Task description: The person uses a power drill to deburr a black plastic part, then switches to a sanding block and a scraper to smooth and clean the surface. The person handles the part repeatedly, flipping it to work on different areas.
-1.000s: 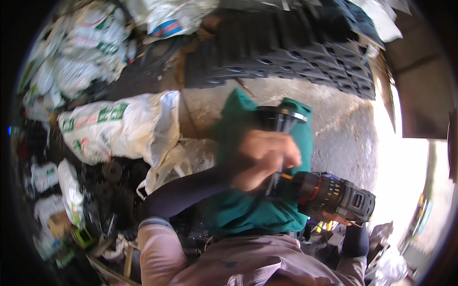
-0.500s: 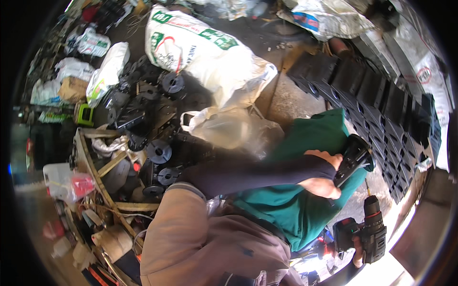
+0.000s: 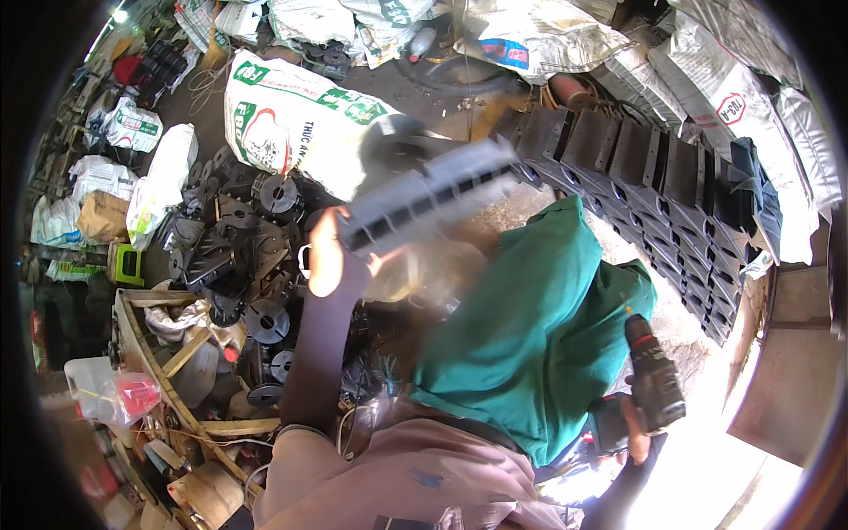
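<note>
My left hand [image 3: 329, 261] is closed around the near end of a long dark plastic part [image 3: 433, 194] with a row of slots along its side. The part is held up in front of me, blurred by motion, with a round dark shape beside its far side. Farther right, my right hand [image 3: 634, 430] grips a cordless drill [image 3: 654, 375], its thin bit pointing up and away from me. The drill is beside my knee, covered by green cloth [image 3: 521, 309], and apart from the plastic part.
Stacked black plastic parts [image 3: 636, 177] form a long row at the right. Many loose black parts [image 3: 234, 238] are heaped at the left, beside a white printed sack [image 3: 291, 115]. A wooden-framed box [image 3: 177, 375] of odds and ends stands nearer, with a plastic jug [image 3: 93, 380] beside it.
My left hand has swung from above my right knee far to the left, carrying a dark plastic part. The drill in my right hand has moved slightly up and left in the view.
</note>
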Tool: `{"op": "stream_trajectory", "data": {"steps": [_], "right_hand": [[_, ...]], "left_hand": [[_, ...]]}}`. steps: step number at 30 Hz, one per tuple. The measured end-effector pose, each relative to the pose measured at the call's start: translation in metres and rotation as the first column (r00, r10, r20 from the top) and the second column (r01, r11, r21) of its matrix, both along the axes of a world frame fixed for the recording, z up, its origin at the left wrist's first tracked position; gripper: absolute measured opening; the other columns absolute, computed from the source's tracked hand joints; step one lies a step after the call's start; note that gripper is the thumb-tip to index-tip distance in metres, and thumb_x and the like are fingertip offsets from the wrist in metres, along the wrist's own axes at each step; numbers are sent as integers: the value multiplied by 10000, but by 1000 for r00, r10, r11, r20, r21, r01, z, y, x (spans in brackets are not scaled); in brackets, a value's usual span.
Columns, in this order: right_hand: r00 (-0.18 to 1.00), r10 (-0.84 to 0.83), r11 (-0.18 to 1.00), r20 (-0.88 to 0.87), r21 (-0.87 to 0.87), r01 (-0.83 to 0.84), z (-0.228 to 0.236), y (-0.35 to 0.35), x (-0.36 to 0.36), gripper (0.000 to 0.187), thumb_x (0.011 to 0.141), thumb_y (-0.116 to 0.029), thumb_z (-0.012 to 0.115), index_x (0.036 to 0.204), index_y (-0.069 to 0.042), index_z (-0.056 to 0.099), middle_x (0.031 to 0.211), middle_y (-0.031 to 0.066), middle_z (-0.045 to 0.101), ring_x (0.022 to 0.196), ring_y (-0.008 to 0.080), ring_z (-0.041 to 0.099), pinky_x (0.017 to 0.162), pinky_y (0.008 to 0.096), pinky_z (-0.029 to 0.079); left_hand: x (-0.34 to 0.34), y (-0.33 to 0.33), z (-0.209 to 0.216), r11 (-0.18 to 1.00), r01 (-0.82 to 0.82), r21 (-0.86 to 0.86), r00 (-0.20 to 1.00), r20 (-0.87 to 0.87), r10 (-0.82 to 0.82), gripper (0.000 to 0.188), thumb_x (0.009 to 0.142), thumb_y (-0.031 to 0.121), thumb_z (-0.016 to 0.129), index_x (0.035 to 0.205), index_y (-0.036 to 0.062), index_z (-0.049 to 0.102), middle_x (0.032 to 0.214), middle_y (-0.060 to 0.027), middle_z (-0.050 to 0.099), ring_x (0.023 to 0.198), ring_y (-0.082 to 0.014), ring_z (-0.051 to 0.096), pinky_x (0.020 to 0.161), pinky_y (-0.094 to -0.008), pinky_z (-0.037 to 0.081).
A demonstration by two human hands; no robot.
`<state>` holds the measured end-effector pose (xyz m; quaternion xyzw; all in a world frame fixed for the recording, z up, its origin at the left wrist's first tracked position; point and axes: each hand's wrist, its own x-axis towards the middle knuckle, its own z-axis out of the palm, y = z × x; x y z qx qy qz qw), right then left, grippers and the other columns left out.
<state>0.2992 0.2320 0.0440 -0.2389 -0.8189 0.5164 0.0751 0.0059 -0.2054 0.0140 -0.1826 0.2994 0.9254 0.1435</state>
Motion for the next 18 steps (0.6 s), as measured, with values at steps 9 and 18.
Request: {"op": "stream_trajectory", "data": {"steps": [9, 18], "right_hand": [[993, 38, 985, 114, -170, -18, -38, -68, -29, 642, 682, -160, 714, 1277, -39, 506, 1223, 190, 482, 1092, 374, 532, 884, 437, 472], [962, -165, 937, 217, -271, 222, -71, -105, -12, 701, 645, -121, 738, 1295, -29, 493, 1250, 207, 459, 1114, 397, 517, 894, 446, 463]], "left_hand": [[-14, -95, 0, 932, -360, 30, 923, -136, 361, 446, 934, 342, 443, 1229, 25, 549, 1225, -154, 604, 1136, -351, 579, 917, -565, 489], [-35, -253, -25, 805, -522, -281, 844, -306, 441, 440, 916, 295, 391, 1238, 45, 557, 1261, -145, 588, 1154, -345, 568, 972, -547, 446]]}}
